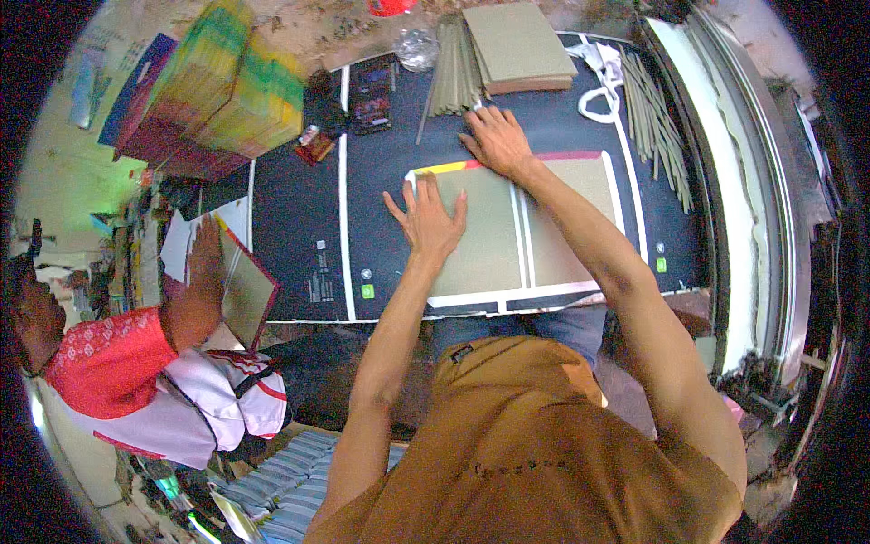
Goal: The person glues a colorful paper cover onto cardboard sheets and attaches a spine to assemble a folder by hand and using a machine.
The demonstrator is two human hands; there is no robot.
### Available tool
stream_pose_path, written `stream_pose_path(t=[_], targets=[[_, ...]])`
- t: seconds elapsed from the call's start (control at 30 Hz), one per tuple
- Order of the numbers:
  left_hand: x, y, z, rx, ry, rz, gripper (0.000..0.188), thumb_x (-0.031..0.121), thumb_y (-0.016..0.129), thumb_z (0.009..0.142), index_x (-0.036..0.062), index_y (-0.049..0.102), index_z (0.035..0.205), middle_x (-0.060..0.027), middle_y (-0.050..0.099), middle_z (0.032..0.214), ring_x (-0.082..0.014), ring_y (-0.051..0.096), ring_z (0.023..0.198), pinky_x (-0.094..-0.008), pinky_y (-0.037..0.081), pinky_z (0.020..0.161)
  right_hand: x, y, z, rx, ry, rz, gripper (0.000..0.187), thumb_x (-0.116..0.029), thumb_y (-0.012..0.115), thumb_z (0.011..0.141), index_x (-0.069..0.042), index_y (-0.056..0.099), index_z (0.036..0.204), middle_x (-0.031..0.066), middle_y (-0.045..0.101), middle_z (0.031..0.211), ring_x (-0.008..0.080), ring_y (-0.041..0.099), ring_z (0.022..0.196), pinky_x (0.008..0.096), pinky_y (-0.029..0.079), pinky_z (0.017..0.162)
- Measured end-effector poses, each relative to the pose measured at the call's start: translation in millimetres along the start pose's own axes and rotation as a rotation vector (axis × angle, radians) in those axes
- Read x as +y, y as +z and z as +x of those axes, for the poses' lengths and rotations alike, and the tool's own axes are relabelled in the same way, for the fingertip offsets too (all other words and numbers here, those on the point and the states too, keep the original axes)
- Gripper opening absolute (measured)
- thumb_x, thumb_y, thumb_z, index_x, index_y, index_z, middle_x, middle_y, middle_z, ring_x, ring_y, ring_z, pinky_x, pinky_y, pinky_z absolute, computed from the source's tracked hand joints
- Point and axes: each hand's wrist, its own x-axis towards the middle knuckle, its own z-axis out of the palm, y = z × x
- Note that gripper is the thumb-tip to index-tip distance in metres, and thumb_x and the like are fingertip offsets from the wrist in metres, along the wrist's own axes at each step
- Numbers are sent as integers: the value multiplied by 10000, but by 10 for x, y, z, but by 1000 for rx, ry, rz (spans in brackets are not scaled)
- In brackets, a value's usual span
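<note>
In front of me lies a book cover [480, 254] made of two grey-brown boards with a narrow strip between them. White paper margins show along its near and right sides, and a yellow-and-red edge is folded over its far side. My left hand [428, 222] rests on the left board with its fingers spread, near the far left corner. My right hand [497, 143] is open at the folded far edge, thumb apart, with its fingers reaching past the cover toward a bundle of grey strips [455, 68]. Neither hand appears to hold anything.
A stack of grey boards [521, 45] stands at the far side, with more loose strips [654, 122] and white cord [598, 104] to its right. A phone [372, 104] lies far left, beyond it stacked printed sheets [217, 91]. At left, a co-worker [118, 363] handles another cover [246, 295].
</note>
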Motion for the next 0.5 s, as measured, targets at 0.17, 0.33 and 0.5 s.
stream_pose_path(t=[0.17, 0.33, 0.5], targets=[[-332, -712, -580, 280, -195, -509, 372, 278, 590, 1003, 24, 649, 1267, -171, 650, 1203, -344, 560, 1186, -447, 401, 1074, -323, -250, -170, -270, 52, 111, 548, -545, 559, 967, -39, 694, 1129, 176, 650, 1160, 340, 579, 1161, 503, 448, 954], [-981, -915, -2022, 259, -1364, -1349, 483, 515, 581, 991, 73, 598, 1186, -121, 625, 1200, -246, 612, 1121, -418, 530, 874, -576, -311, -180, -342, 83, 142, 633, -611, 510, 969, -28, 744, 1043, 198, 618, 1156, 365, 546, 1151, 541, 434, 948], [-752, -946, -2229, -519, -1503, -2132, 736, 607, 563, 955, -53, 554, 1281, -207, 658, 1219, -331, 644, 1141, -455, 500, 1034, -889, -536, -306, -309, -18, 328, 615, -609, 524, 966, -46, 771, 989, 191, 616, 1146, 365, 523, 1152, 532, 406, 941]])
